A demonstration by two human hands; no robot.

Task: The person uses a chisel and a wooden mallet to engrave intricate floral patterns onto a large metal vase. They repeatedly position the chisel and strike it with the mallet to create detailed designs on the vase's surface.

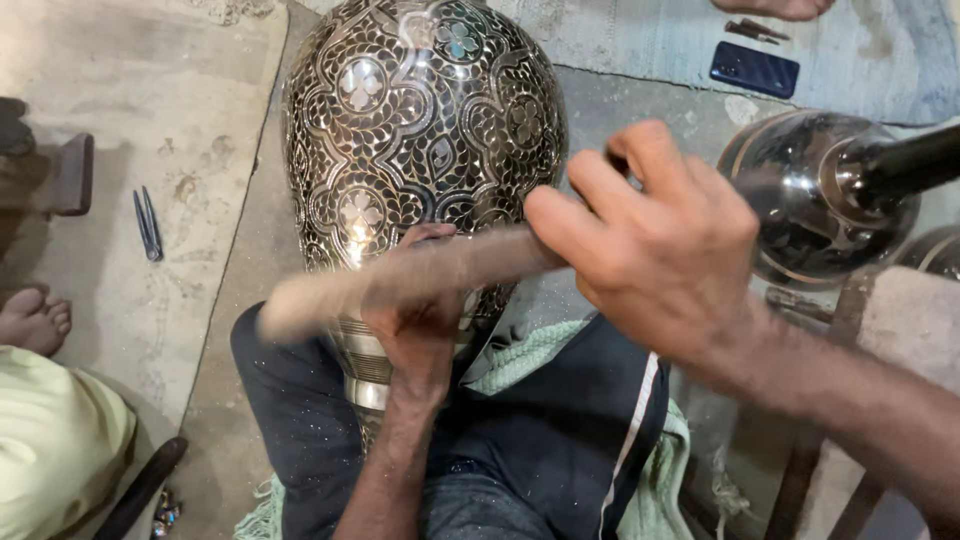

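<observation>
Two hands: both are at work on one large engraved metal vase (420, 130) that lies across the person's lap.
Far left: another person's bare foot (33, 318) and a yellow garment (55, 440) sit at the edge of the floor.
Floor tool: a small pair of tweezers (148, 224) lies on the pale mat (150, 100), well apart from the vase.
Left hand (415, 320): its grip is wrapped around the vase's ribbed neck, fingers pressed to the metal.
Stick (400, 275): blurred, it crosses in front of the vase's lower body.
Right hand (655, 250): its grip is closed on the stick's right end.
Right side: a dark polished metal vessel (815, 195) stands near.
Top right: a dark blue phone (754, 69) lies on the floor.
</observation>
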